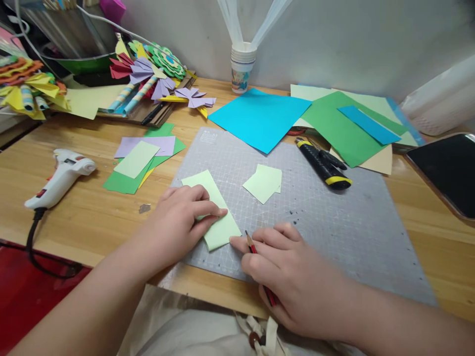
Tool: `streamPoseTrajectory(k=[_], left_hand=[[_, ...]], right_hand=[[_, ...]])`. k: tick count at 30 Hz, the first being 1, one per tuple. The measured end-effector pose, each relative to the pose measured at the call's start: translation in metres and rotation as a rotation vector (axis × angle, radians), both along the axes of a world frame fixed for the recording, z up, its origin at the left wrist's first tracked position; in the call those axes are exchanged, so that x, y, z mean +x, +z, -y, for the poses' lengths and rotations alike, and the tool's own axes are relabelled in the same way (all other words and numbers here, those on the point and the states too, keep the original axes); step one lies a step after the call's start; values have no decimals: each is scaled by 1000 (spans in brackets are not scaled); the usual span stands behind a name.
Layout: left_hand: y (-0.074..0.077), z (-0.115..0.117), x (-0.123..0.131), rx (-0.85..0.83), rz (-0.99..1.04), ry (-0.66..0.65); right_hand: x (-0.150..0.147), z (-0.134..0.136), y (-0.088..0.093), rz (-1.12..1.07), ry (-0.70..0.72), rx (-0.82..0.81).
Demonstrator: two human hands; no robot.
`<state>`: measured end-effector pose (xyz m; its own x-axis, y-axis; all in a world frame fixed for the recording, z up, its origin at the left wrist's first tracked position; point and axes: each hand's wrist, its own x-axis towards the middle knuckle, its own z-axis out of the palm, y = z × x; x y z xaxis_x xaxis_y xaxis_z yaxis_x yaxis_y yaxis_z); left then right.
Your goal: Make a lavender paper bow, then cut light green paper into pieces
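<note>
A folded strip of light green paper (213,190) lies at a slant on the grey cutting mat (356,232). My left hand (189,215) presses it down, its fingers curled and thumb and forefinger together at the paper's right edge. Between the fingers of my right hand (285,272) sits a red and black pencil (251,244), its sharpened tip pointing away from me. The right forefinger touches the paper's lower right corner. Two small light green paper pieces (263,183) overlap on the mat beyond my hands.
A white glue gun (61,178) lies at left, near green and lilac paper pieces (148,153). Behind the mat are a blue sheet (261,118), stacked green paper (334,123) and a black-yellow cutter (322,163). Paper cups (243,66) stand by the wall; a dark-screened device (449,170) lies right.
</note>
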<state>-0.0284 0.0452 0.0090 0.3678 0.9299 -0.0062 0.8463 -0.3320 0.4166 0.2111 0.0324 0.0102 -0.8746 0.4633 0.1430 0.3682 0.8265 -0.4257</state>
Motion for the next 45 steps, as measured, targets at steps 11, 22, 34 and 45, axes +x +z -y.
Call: streamPoseTrajectory(k=[11, 22, 34, 45], left_hand=[[-10, -7, -14, -70, 39, -37], [-3, -3, -13, -109, 85, -31], [-1, 30, 8, 155, 117, 242], [-9, 68, 26, 424, -246, -60]], right_hand=[[-16, 7, -1, 80, 129, 19], [-8, 5, -9, -192, -69, 17], [-4, -1, -3, -20, -144, 74], [-4, -10, -2, -44, -167, -29]])
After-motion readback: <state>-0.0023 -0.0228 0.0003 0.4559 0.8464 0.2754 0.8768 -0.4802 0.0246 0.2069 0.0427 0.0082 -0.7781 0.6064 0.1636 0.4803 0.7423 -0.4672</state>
